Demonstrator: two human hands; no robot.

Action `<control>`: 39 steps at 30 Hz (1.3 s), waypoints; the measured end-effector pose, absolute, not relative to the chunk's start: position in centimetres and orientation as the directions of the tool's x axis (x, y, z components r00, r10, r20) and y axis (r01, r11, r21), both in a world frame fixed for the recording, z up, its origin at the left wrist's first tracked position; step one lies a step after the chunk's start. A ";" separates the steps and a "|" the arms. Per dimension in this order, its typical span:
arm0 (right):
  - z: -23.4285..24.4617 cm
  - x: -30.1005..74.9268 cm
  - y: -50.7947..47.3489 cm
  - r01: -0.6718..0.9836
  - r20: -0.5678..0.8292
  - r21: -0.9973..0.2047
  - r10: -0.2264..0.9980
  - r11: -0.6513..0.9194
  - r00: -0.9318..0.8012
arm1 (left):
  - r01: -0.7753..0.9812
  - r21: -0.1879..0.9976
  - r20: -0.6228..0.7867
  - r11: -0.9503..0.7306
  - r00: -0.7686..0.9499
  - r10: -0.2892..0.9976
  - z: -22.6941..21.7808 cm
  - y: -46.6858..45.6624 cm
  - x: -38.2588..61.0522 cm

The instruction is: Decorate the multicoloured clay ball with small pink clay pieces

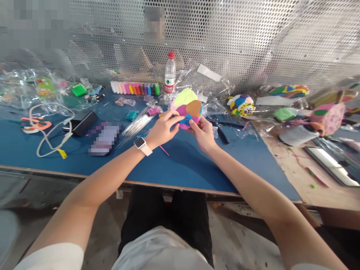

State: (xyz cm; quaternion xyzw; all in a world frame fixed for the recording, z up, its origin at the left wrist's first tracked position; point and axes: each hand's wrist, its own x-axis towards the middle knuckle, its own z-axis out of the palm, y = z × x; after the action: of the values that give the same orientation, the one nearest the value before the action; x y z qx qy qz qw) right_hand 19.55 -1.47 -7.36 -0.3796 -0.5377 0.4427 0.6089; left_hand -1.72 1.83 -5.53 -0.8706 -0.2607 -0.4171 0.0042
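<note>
The patchwork clay piece (184, 98) mixes lime yellow, magenta, orange-brown and blue. The tabletop (180, 172) is plain blue. The row of small packs (135, 88) runs from white and pink through yellow and red to green. The bottle cap (171, 55) is red; the black-faced smartwatch (139, 142) has a cream strap (146, 150).
</note>
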 end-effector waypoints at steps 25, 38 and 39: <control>-8.5 20.1 -0.7 -0.006 0.386 -0.919 0.902 0.394 0.194 | 0.245 0.262 0.652 -0.933 0.668 0.359 -5.7 -0.2 -0.6; -9.2 20.5 0.2 -0.063 0.327 -0.937 0.926 0.344 0.187 | 0.570 0.171 0.566 -0.804 0.611 0.554 -3.8 0.9 -3.0; -9.1 20.5 0.2 -0.059 0.331 -0.936 0.925 0.347 0.188 | 0.623 0.157 0.523 -0.767 0.606 0.599 -3.4 0.6 -3.6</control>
State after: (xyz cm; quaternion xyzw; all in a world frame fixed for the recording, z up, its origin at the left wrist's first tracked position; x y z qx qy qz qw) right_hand 20.53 0.20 -9.14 -0.4246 -0.5098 0.3825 0.6431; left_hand -3.60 0.64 -3.37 -0.8958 -0.3409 -0.2843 0.0205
